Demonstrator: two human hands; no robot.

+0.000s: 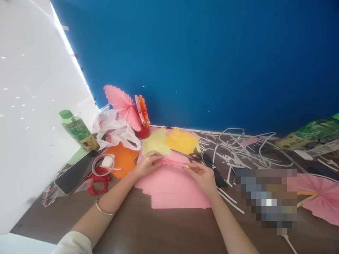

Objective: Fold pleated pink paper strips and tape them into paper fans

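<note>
A narrow stack of folded pink paper spans the gap between my two hands, above flat pink sheets on the table. Its left end is pinched by my left hand, and its right end by my right hand. A small yellow-orange bit shows at the right fingertips. Just behind the hands lie a pale yellow sheet and a deeper yellow sheet. Scissors, partly hidden, rest near my right hand. Orange paper is left of my left hand.
Tangled white strips and cables cover the back right. A phone, a tape roll, and a green-capped bottle stand or lie at left. Pink paper fans stand by the blue wall; another pink fan lies far right.
</note>
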